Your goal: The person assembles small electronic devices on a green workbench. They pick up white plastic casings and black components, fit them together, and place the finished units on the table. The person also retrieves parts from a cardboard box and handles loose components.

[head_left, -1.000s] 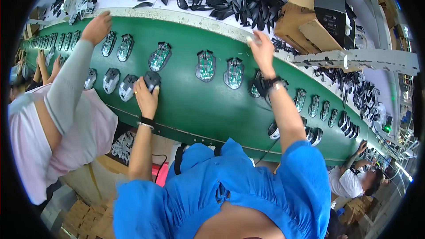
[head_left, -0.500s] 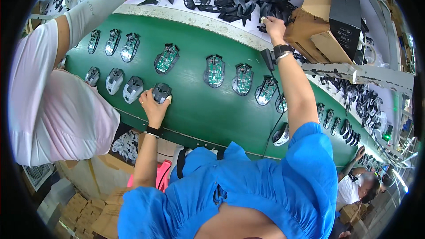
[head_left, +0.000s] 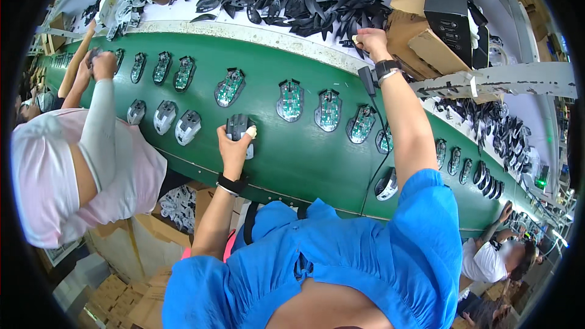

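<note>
A long green belt [head_left: 286,164] runs across a busy workroom. On it, the person's left hand [head_left: 233,149] grips a dark grey computer mouse [head_left: 239,125], with the thumb on top. The right hand [head_left: 372,41] is up and to the right, by a big pile of black parts [head_left: 292,9]. Its fingers are bent, but you cannot tell if they hold anything. Left of the left hand sit grey mice [head_left: 187,128] in a row. Past it lie open mice [head_left: 290,100] with green boards [head_left: 329,109]. Just beside the right hand is a brown box [head_left: 403,31].

The step looks like picking a small part while the mouse is kept steady. The next move seems to call for a careful pinch and a firm left grip.

Half a second ago, the mouse was closer to the grey row. A co-worker's hand [head_left: 103,64], far left of the left hand, was by the black pile then; now it is over the belt.
</note>
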`<action>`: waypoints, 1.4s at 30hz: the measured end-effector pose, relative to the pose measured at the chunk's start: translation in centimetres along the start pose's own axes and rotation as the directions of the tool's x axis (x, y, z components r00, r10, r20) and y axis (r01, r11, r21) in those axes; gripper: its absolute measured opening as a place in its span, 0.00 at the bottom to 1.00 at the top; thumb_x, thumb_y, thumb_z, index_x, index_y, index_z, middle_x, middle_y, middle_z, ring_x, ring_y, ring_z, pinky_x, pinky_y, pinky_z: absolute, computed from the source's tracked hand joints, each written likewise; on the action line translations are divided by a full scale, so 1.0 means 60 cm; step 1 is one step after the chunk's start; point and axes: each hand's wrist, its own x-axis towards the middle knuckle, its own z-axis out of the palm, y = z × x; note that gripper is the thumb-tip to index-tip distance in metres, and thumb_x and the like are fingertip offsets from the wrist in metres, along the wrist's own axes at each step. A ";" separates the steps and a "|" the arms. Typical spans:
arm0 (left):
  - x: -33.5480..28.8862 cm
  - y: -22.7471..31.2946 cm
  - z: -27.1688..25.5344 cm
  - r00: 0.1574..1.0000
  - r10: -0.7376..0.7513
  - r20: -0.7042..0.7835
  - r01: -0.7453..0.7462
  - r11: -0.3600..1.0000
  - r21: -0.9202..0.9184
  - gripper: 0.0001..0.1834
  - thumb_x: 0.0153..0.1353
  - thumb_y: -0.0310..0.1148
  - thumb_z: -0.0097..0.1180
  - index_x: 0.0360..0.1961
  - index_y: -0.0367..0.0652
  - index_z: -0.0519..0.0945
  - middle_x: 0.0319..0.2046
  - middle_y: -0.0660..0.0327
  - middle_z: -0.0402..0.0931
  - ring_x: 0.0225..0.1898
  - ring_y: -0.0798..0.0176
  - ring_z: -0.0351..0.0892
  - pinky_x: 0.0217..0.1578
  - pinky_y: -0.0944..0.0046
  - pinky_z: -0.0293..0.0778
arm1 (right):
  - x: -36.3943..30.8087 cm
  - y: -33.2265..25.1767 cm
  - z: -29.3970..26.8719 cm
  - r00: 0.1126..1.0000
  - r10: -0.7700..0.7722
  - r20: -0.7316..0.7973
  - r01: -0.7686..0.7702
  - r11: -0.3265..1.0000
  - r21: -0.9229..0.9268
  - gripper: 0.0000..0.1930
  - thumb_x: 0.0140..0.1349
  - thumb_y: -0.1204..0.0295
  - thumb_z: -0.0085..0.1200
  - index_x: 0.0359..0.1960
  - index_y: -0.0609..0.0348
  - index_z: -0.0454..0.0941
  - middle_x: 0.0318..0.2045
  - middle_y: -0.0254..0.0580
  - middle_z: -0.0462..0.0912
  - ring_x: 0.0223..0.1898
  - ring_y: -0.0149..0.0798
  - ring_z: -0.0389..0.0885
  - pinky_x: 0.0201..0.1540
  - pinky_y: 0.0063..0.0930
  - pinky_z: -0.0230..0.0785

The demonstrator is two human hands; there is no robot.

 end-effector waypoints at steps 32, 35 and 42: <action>-0.103 0.212 0.019 0.860 0.261 0.438 -0.058 0.904 -0.424 0.24 0.56 0.28 0.60 0.52 0.33 0.67 0.42 0.60 0.74 0.42 0.70 0.73 0.44 0.69 0.70 | -0.577 -0.011 0.004 0.736 -0.297 0.609 -0.351 0.601 0.718 0.14 0.56 0.75 0.60 0.45 0.59 0.76 0.40 0.38 0.81 0.42 0.33 0.78 0.50 0.33 0.70; -0.104 0.200 0.018 0.813 0.348 0.467 -0.169 0.909 -0.382 0.29 0.52 0.22 0.62 0.57 0.35 0.68 0.46 0.59 0.75 0.45 0.71 0.74 0.46 0.69 0.71 | -0.572 0.028 0.018 0.755 -0.250 0.606 -0.438 0.495 0.750 0.13 0.58 0.74 0.59 0.45 0.59 0.76 0.40 0.38 0.80 0.42 0.34 0.78 0.52 0.34 0.70; -0.101 0.081 0.081 0.681 0.189 0.708 0.107 0.930 -0.352 0.30 0.55 0.23 0.59 0.61 0.38 0.68 0.51 0.58 0.75 0.50 0.69 0.73 0.51 0.68 0.70 | -0.627 0.132 -0.044 0.915 -0.048 0.400 -0.287 0.619 0.731 0.10 0.61 0.74 0.55 0.44 0.58 0.74 0.41 0.37 0.79 0.45 0.35 0.76 0.52 0.38 0.68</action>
